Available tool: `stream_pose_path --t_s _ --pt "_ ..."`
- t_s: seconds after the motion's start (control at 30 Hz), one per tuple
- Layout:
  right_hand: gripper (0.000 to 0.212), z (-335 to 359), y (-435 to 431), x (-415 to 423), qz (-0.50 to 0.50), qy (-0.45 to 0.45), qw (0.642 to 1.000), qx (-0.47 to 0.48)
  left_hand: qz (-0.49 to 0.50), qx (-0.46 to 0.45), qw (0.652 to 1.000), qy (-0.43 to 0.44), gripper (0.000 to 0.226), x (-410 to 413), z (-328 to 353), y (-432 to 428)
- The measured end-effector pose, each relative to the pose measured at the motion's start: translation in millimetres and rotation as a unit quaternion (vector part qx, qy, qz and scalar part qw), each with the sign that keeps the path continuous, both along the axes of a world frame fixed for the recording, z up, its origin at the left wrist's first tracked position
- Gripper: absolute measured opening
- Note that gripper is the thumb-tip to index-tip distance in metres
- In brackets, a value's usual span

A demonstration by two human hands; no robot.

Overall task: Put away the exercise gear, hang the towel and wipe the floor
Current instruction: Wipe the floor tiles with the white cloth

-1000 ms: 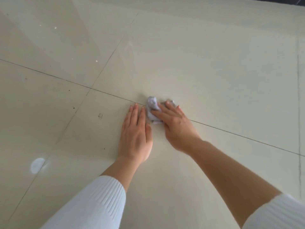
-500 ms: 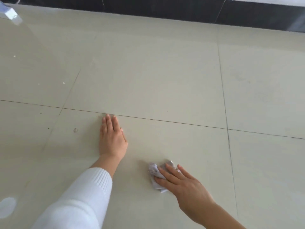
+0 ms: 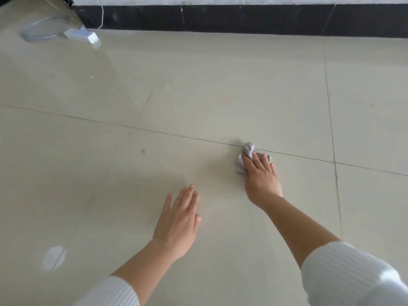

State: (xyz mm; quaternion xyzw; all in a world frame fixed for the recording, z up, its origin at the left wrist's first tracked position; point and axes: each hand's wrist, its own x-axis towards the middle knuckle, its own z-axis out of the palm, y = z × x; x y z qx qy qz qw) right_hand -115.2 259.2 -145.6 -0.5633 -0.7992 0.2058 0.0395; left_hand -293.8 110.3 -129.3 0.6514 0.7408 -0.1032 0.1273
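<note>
Fingers of right hand straight atop crumpled grey cloth; left hand flat on glossy tile.

Bright diffuse light glares off floor, edges possibly blurred.

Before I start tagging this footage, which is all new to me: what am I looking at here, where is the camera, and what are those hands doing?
There is no machine here. A person wears a camera on the head, looking forward and down, so you see their own arms in white sleeves. The right hand presses a crumpled grey cloth onto the tiled floor, beside a grout line. The left hand is open, palm down, low over the tiles; whether it touches them I cannot tell. Far off to the left, a white power strip lies near the dark skirting.
</note>
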Motion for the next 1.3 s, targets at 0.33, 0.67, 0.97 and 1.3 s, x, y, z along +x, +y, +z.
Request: stream_pose_path --t_s 0.33,0.67,0.97,1.3 --pt "0.063 -9 -138 -77 0.314 0.065 0.947 0.0 0.098 -0.048 0.994 0.013 0.063 -45 8 -104" --pt "0.075 -4 -133 8 0.301 -0.014 0.952 0.056 0.088 -0.034 0.995 -0.002 0.06 -32 12 -109" --pt "0.067 7 -153 76 0.141 0.028 0.99 -0.012 -0.062 0.0 0.998 -0.033 0.06 38 -9 -68" --pt "0.038 45 -145 65 -0.201 0.201 0.948 -0.147 -0.043 0.114 0.988 -0.094 0.04 64 2 -53"
